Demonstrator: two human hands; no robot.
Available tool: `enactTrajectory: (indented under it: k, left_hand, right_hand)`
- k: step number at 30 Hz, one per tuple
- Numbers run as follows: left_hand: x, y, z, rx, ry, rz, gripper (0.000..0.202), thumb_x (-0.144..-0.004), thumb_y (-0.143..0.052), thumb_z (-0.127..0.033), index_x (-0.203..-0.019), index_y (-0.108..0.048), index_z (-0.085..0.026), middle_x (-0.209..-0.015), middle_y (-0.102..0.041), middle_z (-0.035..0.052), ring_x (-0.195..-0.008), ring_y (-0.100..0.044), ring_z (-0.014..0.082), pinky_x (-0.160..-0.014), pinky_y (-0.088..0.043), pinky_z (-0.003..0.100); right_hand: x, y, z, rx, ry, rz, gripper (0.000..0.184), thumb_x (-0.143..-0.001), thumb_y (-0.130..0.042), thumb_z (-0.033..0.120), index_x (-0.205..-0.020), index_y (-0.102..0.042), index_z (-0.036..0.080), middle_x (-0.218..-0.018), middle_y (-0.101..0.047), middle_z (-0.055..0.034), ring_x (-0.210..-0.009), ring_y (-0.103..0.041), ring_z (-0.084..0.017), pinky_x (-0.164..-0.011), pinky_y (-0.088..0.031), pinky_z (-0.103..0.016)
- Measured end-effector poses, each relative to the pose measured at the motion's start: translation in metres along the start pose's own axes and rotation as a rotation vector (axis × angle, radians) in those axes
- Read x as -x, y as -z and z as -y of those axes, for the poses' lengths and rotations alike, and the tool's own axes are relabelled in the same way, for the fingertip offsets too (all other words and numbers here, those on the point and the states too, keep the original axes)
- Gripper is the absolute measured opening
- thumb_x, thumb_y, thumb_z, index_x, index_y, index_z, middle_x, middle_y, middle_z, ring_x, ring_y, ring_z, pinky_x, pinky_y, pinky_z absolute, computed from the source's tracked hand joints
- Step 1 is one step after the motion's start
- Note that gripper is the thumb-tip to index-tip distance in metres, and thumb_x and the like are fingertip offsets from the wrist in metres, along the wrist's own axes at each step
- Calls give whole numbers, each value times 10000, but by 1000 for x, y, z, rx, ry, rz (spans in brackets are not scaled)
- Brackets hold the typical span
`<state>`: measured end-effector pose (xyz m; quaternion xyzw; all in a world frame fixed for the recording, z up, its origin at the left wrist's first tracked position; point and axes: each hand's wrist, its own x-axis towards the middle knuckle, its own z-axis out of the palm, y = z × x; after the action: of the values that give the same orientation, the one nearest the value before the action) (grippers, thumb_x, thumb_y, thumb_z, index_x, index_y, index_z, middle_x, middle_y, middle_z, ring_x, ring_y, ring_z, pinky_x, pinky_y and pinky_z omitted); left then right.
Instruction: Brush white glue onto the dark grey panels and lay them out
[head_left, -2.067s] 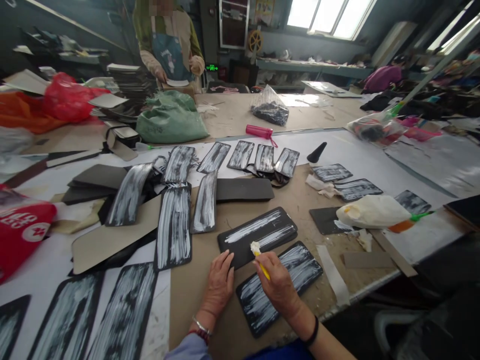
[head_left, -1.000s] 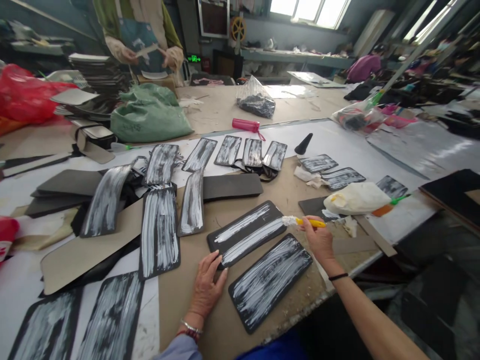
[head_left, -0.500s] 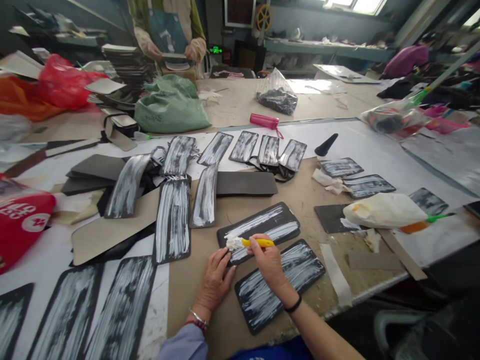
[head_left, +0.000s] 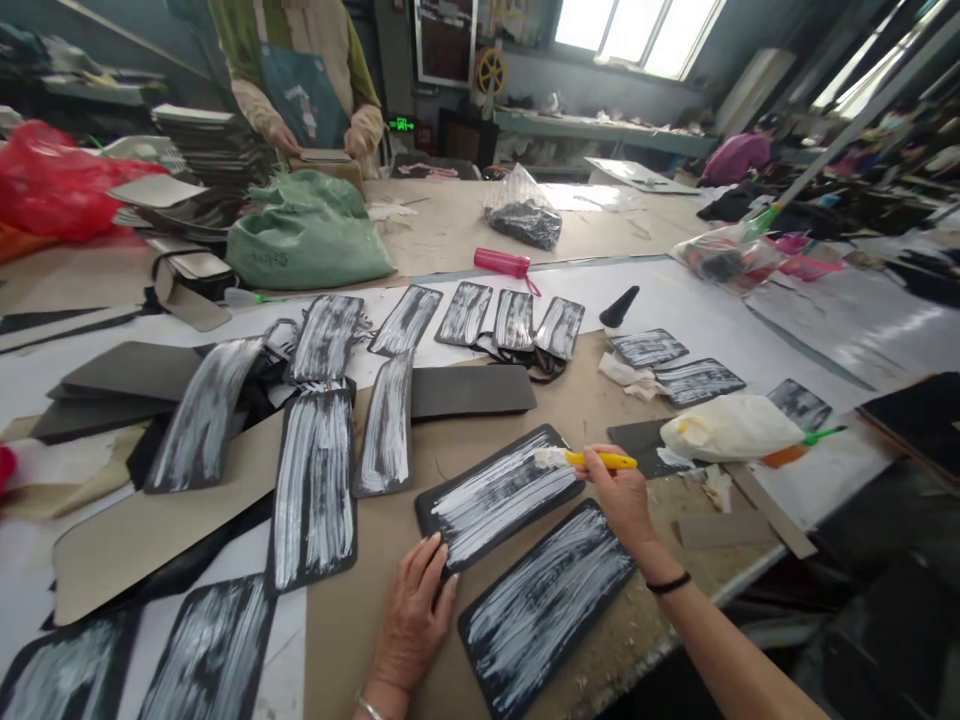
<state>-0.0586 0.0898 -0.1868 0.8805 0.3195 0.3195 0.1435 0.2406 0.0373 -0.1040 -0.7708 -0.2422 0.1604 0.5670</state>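
Note:
My right hand (head_left: 622,503) is closed round the yellow handle of a paintbrush (head_left: 616,461). The brush's white-coated bristles lie on the far right part of a black rounded panel (head_left: 487,505), which carries white streaks of a paste or glue. With fingers stretched out, my left hand (head_left: 412,615) rests its fingertips on that panel's near left corner. Just nearer to me lies a second streaked panel (head_left: 544,610). A soft white bottle (head_left: 731,428) with a green tip lies on a dark piece to the right of my right hand.
More streaked panels (head_left: 315,490) lie to the left and behind. A plain dark slab (head_left: 472,391), a pink bottle (head_left: 501,262), a black cone-shaped piece (head_left: 619,306) and a green sack (head_left: 307,235) are farther back. Across the table stands a co-worker (head_left: 304,90) holding a flat piece.
My right hand has moved the brush from the panel's left end to its right part. White streaks now cover more of it. The camera view has shifted; my left hand stays at the panel's corner.

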Motion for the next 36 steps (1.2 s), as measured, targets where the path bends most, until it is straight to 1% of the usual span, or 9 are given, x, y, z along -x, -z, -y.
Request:
enactTrajectory:
  k: [4, 7, 10, 17, 21, 24, 30, 33, 36]
  left_hand:
    - [1, -1, 3, -19, -26, -9, 404, -801, -568, -194, -1201, -509, -213, -1153, -608, 95, -1087, -545, 223, -879, -523, 388]
    - [0, -1, 3, -23, -37, -21, 414, -800, -572, -199, -1208, -508, -224, -1144, -614, 90, -1080, -550, 226, -864, -528, 385]
    - [-1, -1, 3, -17, -27, -6, 419, -797, -576, -191, -1209, -509, -230, -1151, -610, 87, -1081, -551, 227, -869, -525, 385]
    - [1, -3, 5, -19, -52, -19, 457, -795, -580, -188, -1240, -489, -239, -1144, -612, 85, -1071, -560, 230, -850, -528, 382]
    - [2, -6, 9, -25, -69, -15, 477, -792, -582, -180, -1254, -472, -226, -1147, -606, 98, -1076, -553, 234, -854, -521, 384]
    - [2, -6, 8, -32, -75, -14, 465, -794, -579, -177, -1246, -478, -213, -1146, -605, 104, -1078, -547, 234, -859, -516, 380]
    - [0, -1, 3, -27, -45, 2, 452, -794, -578, -170, -1235, -484, -207, -1163, -593, 102, -1098, -530, 234, -893, -496, 388]
    - [-1, -1, 2, -33, -51, 3, 435, -795, -578, -172, -1221, -496, -197, -1164, -592, 102, -1101, -526, 230, -896, -496, 382]
    - [-1, 1, 1, -65, -49, 0, 408, -794, -581, -172, -1197, -516, -177, -1169, -588, 109, -1111, -517, 229, -902, -494, 379]
  right_hand:
    - [-5, -9, -11, -29, -62, 79, 478, -690, -628, 626, -825, -595, 169, -674, -653, -53, -586, -662, -238, -583, -570, -367]
    - [-25, 8, -17, 37, -72, -42, 533, -627, -627, 687, -781, -593, 178, -630, -651, -52, -562, -658, -249, -557, -558, -367]
    - [-41, 21, -11, 96, -17, -108, 529, -644, -605, 695, -782, -598, 185, -644, -658, -57, -580, -663, -243, -568, -550, -349]
    - [-51, -1, -5, 110, 6, -7, 541, -664, -551, 716, -766, -596, 187, -621, -650, -48, -555, -658, -235, -546, -538, -328]
    - [-58, 23, -10, 184, 27, -108, 565, -647, -548, 739, -753, -589, 185, -641, -649, -58, -569, -658, -242, -567, -529, -341]
    - [-54, 37, -6, 192, 66, -109, 555, -690, -531, 722, -800, -589, 181, -693, -656, -64, -570, -654, -227, -561, -531, -331]
    - [-38, 40, -12, 301, 179, 22, 525, -748, -497, 693, -768, -606, 179, -809, -647, -86, -610, -635, -204, -615, -524, -341]
    - [-34, 57, -14, 433, 273, -24, 520, -771, -469, 686, -742, -599, 183, -777, -627, -79, -663, -618, -213, -656, -513, -357]
    - [-22, 65, -5, 424, 278, -28, 457, -810, -481, 619, -788, -601, 178, -791, -618, -69, -640, -613, -198, -644, -512, -348]
